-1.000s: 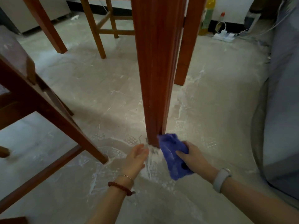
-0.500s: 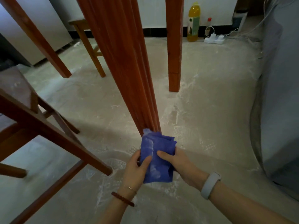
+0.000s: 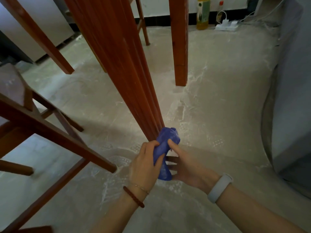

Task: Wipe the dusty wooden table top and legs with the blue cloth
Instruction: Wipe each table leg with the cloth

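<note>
A reddish wooden table leg runs down from the top of the view to the dusty floor. The blue cloth, bunched and dusted white, sits against the leg's foot. My left hand grips the cloth from the left, fingers curled round it. My right hand holds it from the right, thumb pressed on the cloth's front and fingers behind it. The leg's very bottom is hidden by the cloth and hands.
A second table leg stands behind to the right, another at the left. A wooden chair frame slants close on the left. A grey fabric mass fills the right side. A yellow bottle and power strip stand by the wall.
My left hand, empty one second ago, has come onto the cloth. Both hands have since bunched the flat cloth into a wad at the leg's foot.
</note>
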A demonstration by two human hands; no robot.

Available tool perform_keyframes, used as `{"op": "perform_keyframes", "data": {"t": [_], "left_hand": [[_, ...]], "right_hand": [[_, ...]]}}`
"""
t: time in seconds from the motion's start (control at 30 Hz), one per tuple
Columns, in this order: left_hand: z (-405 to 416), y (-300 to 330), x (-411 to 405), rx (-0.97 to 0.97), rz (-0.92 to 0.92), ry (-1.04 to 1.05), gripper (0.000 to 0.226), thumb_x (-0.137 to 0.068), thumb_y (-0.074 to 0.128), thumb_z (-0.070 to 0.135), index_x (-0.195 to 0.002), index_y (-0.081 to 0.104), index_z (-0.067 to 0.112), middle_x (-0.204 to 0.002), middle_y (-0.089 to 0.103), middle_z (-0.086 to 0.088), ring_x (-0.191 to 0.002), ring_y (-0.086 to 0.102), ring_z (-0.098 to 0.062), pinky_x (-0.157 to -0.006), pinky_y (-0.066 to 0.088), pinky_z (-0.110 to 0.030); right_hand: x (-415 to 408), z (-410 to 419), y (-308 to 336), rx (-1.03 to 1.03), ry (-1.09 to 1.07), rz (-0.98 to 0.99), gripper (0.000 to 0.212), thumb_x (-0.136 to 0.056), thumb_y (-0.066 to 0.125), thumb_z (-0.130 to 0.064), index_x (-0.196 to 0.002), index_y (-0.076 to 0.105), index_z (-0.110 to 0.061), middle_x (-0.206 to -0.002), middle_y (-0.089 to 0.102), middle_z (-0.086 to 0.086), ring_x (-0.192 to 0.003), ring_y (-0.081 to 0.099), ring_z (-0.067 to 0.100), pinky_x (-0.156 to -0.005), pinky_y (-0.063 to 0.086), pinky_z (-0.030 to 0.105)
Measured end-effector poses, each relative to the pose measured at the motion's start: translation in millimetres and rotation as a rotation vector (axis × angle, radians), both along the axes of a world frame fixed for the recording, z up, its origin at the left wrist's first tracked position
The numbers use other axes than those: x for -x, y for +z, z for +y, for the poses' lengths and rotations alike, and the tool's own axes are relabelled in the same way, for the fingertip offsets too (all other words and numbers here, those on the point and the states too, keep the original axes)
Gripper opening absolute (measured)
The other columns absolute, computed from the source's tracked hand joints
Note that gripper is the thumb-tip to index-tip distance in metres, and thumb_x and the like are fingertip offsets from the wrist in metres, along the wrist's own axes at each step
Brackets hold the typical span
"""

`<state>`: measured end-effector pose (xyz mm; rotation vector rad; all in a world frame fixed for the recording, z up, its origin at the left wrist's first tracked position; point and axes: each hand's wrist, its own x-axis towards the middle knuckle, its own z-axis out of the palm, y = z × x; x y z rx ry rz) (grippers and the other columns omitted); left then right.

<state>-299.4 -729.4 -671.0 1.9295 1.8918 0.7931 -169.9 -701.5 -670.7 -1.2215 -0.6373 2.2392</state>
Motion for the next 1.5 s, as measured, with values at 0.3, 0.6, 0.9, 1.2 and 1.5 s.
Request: {"op": "perform_keyframes", "data": {"t": [0.3,0.6,0.9,1.2,1.5], "left_hand": [[0.6,-2.2,7.1,-0.006,-0.14,-0.17,0.04,-0.084,0.041,0.055,-0.116,0.052,0.033,-0.116,0.053,0.013,-0.11,0.049,0.0,-0.099,0.039,-0.019],[54.2,32.6,34.5,-0.081,-0.442,0.168,0.062,-0.092,0.048,0.016,-0.137,0.01,0.037,-0.144,0.023,0.011,-0.121,0.035,-0.005,-0.09,0.036,-0.023],[62.4,26.1,30.1,-0.017,-0.529,0.121,0.058,-0.084,0.042,0.039,-0.129,0.009,0.054,-0.132,0.021,0.04,-0.127,0.031,0.005,-0.09,0.033,-0.006],[56.6,40.6,32.8,0.3,-0.502,0.393,0.054,-0.092,0.049,0.022,-0.14,0.025,0.02,-0.148,0.028,-0.004,-0.124,0.043,-0.021,-0.096,0.039,-0.03],[68.8,157.6,29.5,-0.117,-0.652,0.214,0.04,-0.091,0.048,0.01,-0.126,0.041,0.027,-0.121,0.053,0.007,-0.105,0.054,-0.013,-0.073,0.047,-0.007]], "right_hand": [[-8.2,39.9,-17.9,-0.379,-0.467,-0.337,0.034,-0.096,0.041,-0.026,-0.121,0.051,-0.004,-0.109,0.059,0.011,-0.104,0.055,0.023,-0.075,0.043,0.025],[62.1,77.9,39.1,-1.351,-0.613,-0.767,0.054,-0.089,0.046,-0.038,-0.139,0.028,-0.023,-0.115,0.049,0.005,-0.084,0.044,-0.001,-0.07,0.035,0.0],[39.8,67.0,-103.9,-0.588,-0.008,-0.566,0.039,-0.098,0.036,-0.031,-0.131,0.041,-0.01,-0.12,0.054,0.015,-0.111,0.054,0.027,-0.091,0.04,0.028],[-19.0,62.5,-15.5,-0.774,-0.206,-0.56,0.045,-0.092,0.049,-0.012,-0.133,0.031,-0.015,-0.101,0.053,-0.003,-0.074,0.053,0.009,-0.071,0.039,0.025],[21.4,92.1,183.8,-1.554,-0.501,-0.509,0.042,-0.088,0.044,-0.031,-0.128,0.039,-0.019,-0.123,0.045,0.005,-0.103,0.047,0.009,-0.091,0.036,0.008]]}}
